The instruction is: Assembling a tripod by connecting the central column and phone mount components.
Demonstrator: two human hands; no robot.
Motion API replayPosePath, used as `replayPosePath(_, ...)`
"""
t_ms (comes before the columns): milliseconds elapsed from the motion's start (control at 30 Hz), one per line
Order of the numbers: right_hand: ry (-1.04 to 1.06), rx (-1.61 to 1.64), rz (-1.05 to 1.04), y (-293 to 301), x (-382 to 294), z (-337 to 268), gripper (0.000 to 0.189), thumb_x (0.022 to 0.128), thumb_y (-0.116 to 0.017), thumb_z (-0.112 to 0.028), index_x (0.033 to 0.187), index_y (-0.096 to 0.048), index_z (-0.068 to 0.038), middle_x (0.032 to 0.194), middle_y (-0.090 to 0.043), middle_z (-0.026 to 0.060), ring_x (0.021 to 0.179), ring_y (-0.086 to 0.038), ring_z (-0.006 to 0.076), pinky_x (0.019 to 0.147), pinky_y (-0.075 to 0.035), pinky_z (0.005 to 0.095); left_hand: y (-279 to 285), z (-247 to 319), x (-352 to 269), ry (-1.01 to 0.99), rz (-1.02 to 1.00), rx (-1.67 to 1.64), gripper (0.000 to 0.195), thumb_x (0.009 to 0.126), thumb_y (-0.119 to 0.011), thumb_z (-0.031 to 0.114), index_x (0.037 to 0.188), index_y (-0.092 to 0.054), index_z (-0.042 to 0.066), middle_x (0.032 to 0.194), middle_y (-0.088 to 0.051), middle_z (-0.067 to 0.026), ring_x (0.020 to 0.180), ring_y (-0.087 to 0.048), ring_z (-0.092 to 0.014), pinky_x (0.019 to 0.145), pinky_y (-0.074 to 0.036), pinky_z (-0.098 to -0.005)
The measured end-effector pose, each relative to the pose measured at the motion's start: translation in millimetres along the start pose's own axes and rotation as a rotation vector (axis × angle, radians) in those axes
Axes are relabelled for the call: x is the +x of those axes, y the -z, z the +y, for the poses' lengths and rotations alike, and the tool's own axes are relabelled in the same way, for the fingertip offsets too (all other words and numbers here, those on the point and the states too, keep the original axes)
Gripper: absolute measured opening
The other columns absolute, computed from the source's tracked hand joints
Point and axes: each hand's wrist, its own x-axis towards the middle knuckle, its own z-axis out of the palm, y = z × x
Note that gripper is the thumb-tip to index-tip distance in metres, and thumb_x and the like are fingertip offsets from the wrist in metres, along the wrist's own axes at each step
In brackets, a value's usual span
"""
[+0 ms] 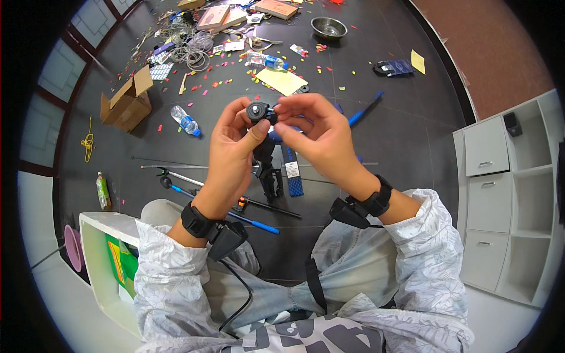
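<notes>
In front of me, my left hand (238, 137) grips the black head of a small tripod (258, 111), which has a round disc with a silver screw on top. The tripod's black legs (267, 172) hang down below, bunched together. My right hand (313, 128) is at the right side of the head, thumb and fingers bent around a small silver pin or screw there; its fingertips partly hide that part. Behind the hands lies a blue item, mostly covered, and a dark blue strap with a white label (292, 170) shows beside the legs.
Several poles, one with a blue grip (265, 227), lie on the dark floor before me. A cardboard box (128, 103), plastic bottle (185, 120), steel bowl (329, 28), tangled cable (192, 48) and yellow paper (281, 81) lie farther off. White cabinets (487, 194) stand right, a white shelf (95, 220) left.
</notes>
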Motion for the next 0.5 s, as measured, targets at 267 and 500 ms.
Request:
replayPosePath(267,-0.003,-0.099,0.015,6.2,-2.9,5.5,0.021,0.081,-0.072,0.001,0.1,-0.064,0.002,0.1,-0.065,0.0087,0.09,-0.068,0.0161,0.08,-0.057,0.0278,1.6,1.0,-2.1,0.005,-0.056,-0.008,0.039,0.088,-0.07,0.005,0.122,-0.051,0.006,0.108,-0.06,-0.0018,0.101,-0.056,-0.01,0.088,-0.044,-0.0255)
replayPosePath(500,0.154,-0.21,0.009,7.1,-0.8,3.4,0.022,0.081,-0.073,0.001,0.101,-0.066,0.003,0.102,-0.065,0.0103,0.091,-0.069,0.0162,0.079,-0.058,0.0277,-1.8,3.2,-6.2,-0.012,-0.065,0.029,0.038,0.087,-0.071,0.006,0.12,-0.052,0.006,0.104,-0.06,0.0001,0.097,-0.054,-0.008,0.085,-0.043,-0.0229)
